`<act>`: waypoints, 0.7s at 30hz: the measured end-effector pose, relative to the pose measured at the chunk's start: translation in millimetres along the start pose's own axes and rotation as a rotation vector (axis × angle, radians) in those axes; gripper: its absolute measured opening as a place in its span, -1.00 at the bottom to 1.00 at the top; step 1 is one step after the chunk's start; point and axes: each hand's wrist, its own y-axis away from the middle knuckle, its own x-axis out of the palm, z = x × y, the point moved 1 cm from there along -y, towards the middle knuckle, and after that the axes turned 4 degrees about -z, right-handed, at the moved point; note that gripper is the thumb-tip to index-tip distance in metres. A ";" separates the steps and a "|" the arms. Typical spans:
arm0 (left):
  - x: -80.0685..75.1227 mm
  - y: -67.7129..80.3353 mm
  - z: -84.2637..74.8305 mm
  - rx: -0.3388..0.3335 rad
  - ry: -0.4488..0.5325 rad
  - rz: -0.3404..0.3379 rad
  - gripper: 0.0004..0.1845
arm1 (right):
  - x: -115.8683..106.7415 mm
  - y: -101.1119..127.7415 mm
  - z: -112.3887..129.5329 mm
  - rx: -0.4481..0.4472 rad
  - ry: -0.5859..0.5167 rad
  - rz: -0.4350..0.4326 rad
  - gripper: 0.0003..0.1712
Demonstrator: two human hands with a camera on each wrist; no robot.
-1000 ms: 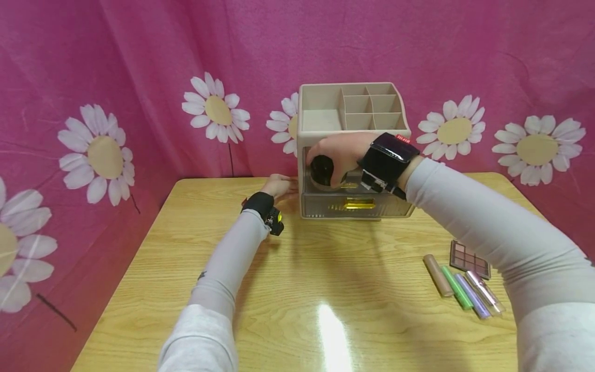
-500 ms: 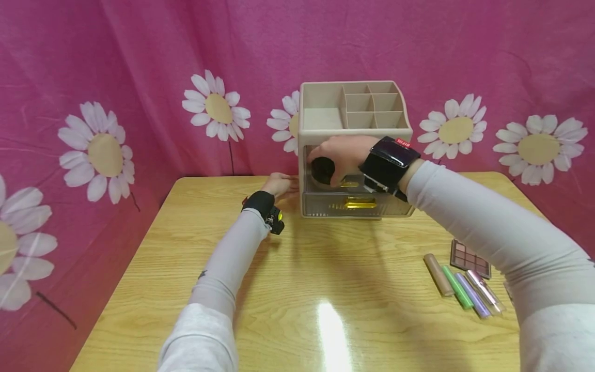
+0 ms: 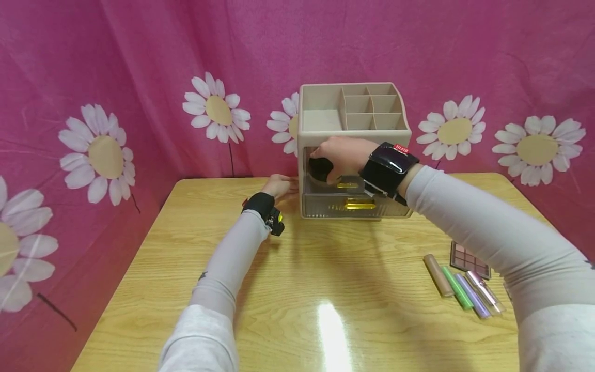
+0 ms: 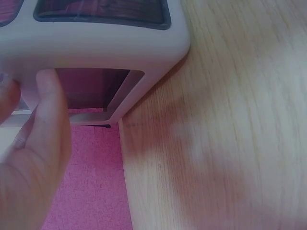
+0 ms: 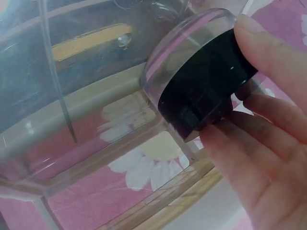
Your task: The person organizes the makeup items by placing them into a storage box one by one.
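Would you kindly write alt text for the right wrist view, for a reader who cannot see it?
The right hand holds a round jar with a black lid and clear base, its fingers curled around the rim, in front of a clear plastic drawer. A gold handle and a daisy on pink cloth show through the plastic.

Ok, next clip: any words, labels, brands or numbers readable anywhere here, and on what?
Red tag on the black wrist strap of the right hand: white marks, too small and blurred to read.
Black round jar that the right hand holds: no lettering shows.
Beige organizer, tubes, palette: no text can be made out.
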 end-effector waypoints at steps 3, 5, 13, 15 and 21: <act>-12.8 -45.4 24.5 -0.025 -0.001 -0.007 -0.65 | 1.4 0.1 -0.8 -0.002 -0.004 -0.023 -0.40; -19.5 -69.5 38.2 -0.039 0.007 -0.012 -0.63 | 2.0 0.0 -1.2 0.009 -0.011 -0.036 -0.43; -31.4 -106.6 60.0 -0.017 0.059 0.042 -0.68 | 3.5 1.1 -1.9 0.034 0.009 -0.077 -0.60; -26.8 -92.8 52.3 -0.015 0.052 0.034 -0.69 | 3.3 1.7 -1.9 0.032 0.022 -0.085 -0.64; -1.4 -12.5 7.0 -0.022 -0.004 -0.019 -0.69 | 0.7 2.5 -0.6 0.016 0.049 -0.094 -0.70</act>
